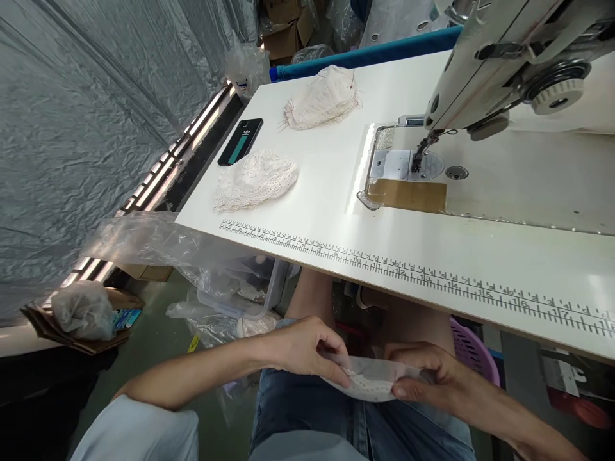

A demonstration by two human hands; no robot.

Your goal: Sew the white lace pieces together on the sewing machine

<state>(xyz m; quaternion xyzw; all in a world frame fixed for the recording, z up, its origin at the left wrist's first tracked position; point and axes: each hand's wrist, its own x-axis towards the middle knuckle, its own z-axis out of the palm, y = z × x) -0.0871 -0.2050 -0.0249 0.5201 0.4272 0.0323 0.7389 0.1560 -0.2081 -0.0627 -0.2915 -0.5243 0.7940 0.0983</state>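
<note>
Both my hands are down in my lap, below the table's front edge, gripping one small piece of white lace fabric (372, 382). My left hand (307, 349) pinches its left end with fingers curled. At the piece's right end my right hand (427, 371) pinches it between thumb and fingers. The fabric stretches between them over my jeans.
A white sewing table (336, 211) with a printed ruler (413, 272) along its front edge carries a sewing machine (504, 70), two piles of lace pieces (257, 179) (321, 97) and a black phone (240, 141). A clear plastic bin (240, 288) and bags lie on the floor at left.
</note>
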